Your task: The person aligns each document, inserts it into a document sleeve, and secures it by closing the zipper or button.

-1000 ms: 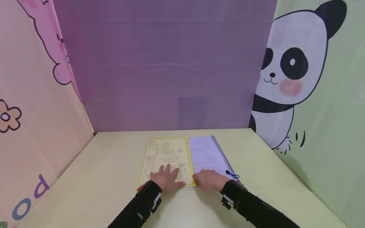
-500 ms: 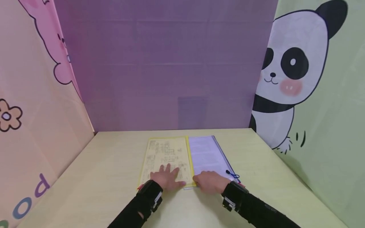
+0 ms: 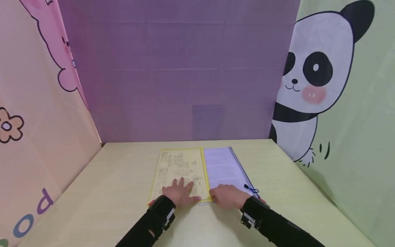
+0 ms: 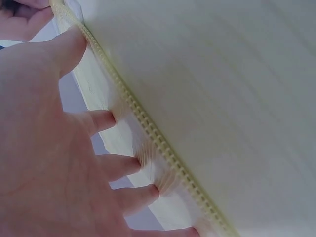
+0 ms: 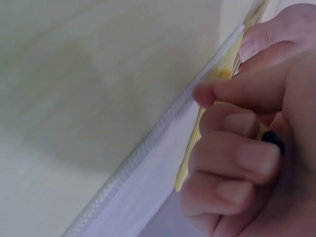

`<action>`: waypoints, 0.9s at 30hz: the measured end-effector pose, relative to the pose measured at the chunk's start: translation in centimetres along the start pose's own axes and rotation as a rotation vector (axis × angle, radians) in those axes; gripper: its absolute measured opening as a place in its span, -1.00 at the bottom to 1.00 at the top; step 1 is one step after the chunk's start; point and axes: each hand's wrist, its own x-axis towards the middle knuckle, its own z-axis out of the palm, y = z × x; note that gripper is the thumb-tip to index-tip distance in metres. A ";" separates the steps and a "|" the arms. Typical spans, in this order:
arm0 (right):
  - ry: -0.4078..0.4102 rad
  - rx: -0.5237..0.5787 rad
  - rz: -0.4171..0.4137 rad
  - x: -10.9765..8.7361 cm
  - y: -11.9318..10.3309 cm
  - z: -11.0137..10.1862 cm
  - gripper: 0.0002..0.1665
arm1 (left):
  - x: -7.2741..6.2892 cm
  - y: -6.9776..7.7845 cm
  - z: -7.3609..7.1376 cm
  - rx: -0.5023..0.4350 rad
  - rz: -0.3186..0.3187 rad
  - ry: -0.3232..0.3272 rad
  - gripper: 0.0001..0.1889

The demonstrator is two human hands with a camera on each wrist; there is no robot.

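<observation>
A yellow-edged zip document pouch (image 3: 172, 168) with printed diagrams lies on the table. My left hand (image 3: 179, 195) rests on its near part, fingers spread; in the left wrist view the fingertips press the clear plastic beside the yellow zipper (image 4: 148, 126). At the pouch's near right corner my right hand (image 3: 229, 196) has its fingers curled. In the right wrist view it grips the zipper pull, whose black end (image 5: 273, 140) shows between fingers and palm. Under the right hand lies a second pouch (image 3: 223, 164), holding a page of text, with a dark blue edge and a blue pull cord (image 3: 253, 190).
The pale wooden table (image 3: 123, 178) stretches around the pouches. Behind it hangs a purple cloth (image 3: 179, 68). A pink patterned wall (image 3: 37, 137) is on the left, a green panda-printed wall (image 3: 355, 154) on the right.
</observation>
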 end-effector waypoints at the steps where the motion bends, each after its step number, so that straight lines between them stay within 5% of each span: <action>1: 0.009 0.009 0.008 0.1 0.1 0.0 -0.78 | 0.0 -0.1 0.0 -0.005 0.001 -0.001 -0.17; 12: 0.118 -0.020 0.037 0.9 1.5 -0.2 -0.90 | 0.5 -1.7 -0.1 -0.060 0.010 -0.015 -0.17; 19: 0.065 0.048 0.164 0.9 3.1 0.7 -0.48 | 0.5 -3.3 0.1 -0.090 -0.006 0.005 -0.16; 27: 0.059 0.064 0.229 0.7 4.5 0.6 -0.40 | 0.4 -4.7 -0.1 -0.091 -0.017 0.012 -0.13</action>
